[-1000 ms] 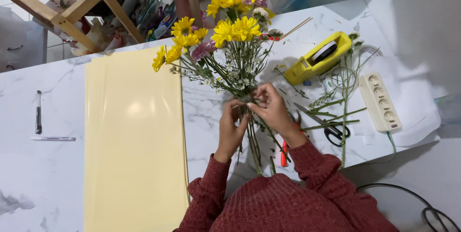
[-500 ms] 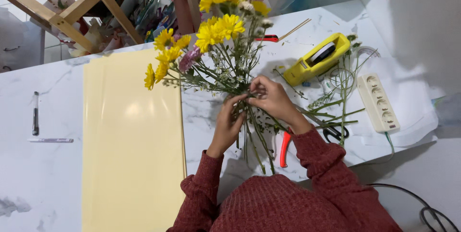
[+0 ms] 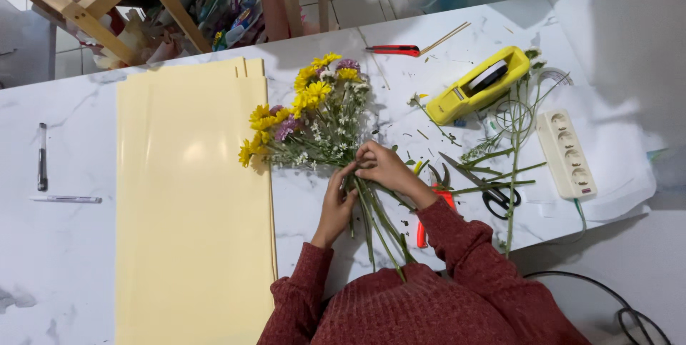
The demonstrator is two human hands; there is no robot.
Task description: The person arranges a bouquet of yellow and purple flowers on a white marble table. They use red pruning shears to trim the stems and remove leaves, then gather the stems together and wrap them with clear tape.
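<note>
A bouquet of yellow, purple and small white flowers lies tilted over the white marble table, its green stems running toward me. My left hand and my right hand both grip the stems where they bunch together, fingers closed around them. The flower heads reach over the right edge of a large pale yellow sheet of wrapping paper.
Red-handled pruners, black scissors, cut stems, a yellow tape dispenser and a white power strip lie to the right. A red utility knife sits at the back. Two pens rest at the far left.
The bouquet has dropped from being held up to lying lower and further left, toward the yellow paper. Both hands stayed on the stems. The view has shifted.
</note>
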